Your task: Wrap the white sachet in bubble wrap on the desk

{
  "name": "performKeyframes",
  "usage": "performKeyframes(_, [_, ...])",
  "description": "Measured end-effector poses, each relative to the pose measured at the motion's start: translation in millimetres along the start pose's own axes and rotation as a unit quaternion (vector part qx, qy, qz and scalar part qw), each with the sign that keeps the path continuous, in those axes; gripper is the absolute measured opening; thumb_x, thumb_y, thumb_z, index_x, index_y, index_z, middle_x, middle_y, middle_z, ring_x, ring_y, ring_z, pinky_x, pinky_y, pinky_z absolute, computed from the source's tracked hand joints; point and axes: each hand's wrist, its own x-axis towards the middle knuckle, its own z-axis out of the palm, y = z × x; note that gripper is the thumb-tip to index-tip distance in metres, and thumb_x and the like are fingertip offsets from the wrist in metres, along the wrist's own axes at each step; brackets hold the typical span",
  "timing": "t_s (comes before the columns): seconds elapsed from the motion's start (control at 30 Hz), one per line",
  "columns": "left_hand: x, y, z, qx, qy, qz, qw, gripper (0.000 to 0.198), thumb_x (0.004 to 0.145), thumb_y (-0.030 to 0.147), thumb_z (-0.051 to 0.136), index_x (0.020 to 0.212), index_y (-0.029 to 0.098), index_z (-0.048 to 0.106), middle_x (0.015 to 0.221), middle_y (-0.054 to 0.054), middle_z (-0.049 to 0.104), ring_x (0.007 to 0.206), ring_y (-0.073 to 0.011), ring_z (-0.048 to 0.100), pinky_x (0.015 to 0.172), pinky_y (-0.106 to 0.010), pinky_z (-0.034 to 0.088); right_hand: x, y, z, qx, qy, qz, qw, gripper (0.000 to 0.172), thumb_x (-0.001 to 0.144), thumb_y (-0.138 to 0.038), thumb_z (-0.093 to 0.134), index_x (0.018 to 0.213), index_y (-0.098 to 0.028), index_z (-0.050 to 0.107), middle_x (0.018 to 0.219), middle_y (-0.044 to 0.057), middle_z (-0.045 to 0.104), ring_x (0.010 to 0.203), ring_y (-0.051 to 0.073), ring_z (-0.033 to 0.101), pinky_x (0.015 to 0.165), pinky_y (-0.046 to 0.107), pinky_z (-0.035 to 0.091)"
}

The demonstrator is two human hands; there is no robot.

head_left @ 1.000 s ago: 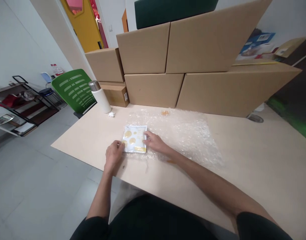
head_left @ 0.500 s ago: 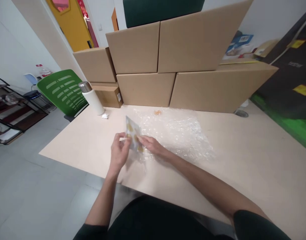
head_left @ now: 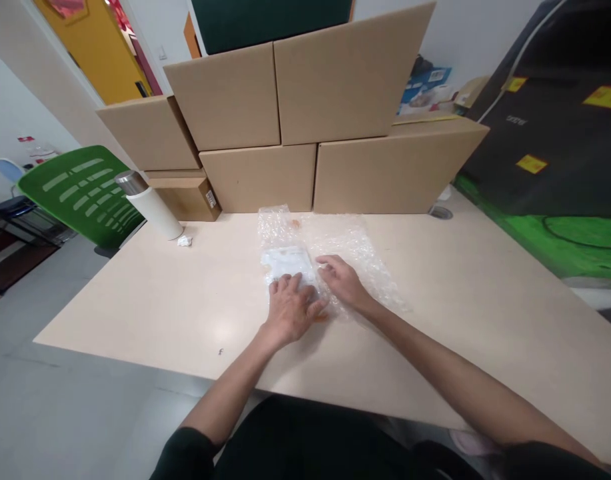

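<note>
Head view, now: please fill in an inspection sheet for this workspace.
Surface: pale tabletop, small dark mark near the front edge.
Things in hand: whitish packet lying on bubble wrap.
Clutter: crumpled white scrap beside a white bottle.
Hands: left hand palm down on the packet; right hand by its right edge, grip unclear.
Cables: dark cable over green flooring, far right.
Surroundings: cardboard boxes behind, green chair left.
</note>
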Motion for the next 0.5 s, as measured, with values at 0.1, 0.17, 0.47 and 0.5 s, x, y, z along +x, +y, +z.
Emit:
performKeyframes(0.1, [-3,-3,2.9,-0.01,-0.011,0.025,1.0,0.039,0.094,0.054,0.053,0.117,0.028,0.071,0.143,-0.008,0.051,0.134,-0.0421,0.035,0.105,-0.061,0.03,3,-1,14,-0.105,-0.038,-0.086,0.99,0.026,0.089,-0.03,0.047,0.104,-0.019,0.066,0.116,0.012,0.066,0.1,0.023,0.061,0.096,0.04,0.045])
performKeyframes(0.17, [-7,-13,3.2,-0.049,-0.004,0.016,0.999,0.038,0.09,0.051,0.06,0.12,0.031,0.069,0.148,-0.007,0.047,0.141,-0.0447,0.027,0.11,-0.064,0.023,6,-4,26,-0.153,-0.083,-0.107,0.979,0.027,0.096,-0.033,0.042,0.098,-0.018,0.065,0.108,0.012,0.068,0.105,0.024,0.06,0.099,0.042,0.042])
performKeyframes(0.47, [-16,-47,-14.9,-0.558,0.184,-0.242,0.772,0.08,0.082,0.059,0.067,0.147,0.023,0.037,0.14,-0.018,0.051,0.123,-0.0285,0.057,0.099,-0.041,0.046,6,-21,18,-0.055,-0.138,-0.02,0.989,0.054,0.098,-0.062,0.035,0.093,-0.021,0.07,0.091,0.005,0.07,0.091,0.022,0.063,0.089,0.037,0.044])
performKeyframes(0.5, [-14,-40,-18.1,-0.567,0.198,-0.221,0.768,0.076,0.084,0.058,0.066,0.146,0.024,0.037,0.14,-0.017,0.052,0.123,-0.0265,0.057,0.099,-0.039,0.046,5,-23,13,-0.02,-0.138,0.003,0.99,0.054,0.096,-0.065,0.038,0.098,-0.022,0.071,0.095,0.005,0.071,0.093,0.022,0.063,0.088,0.036,0.045])
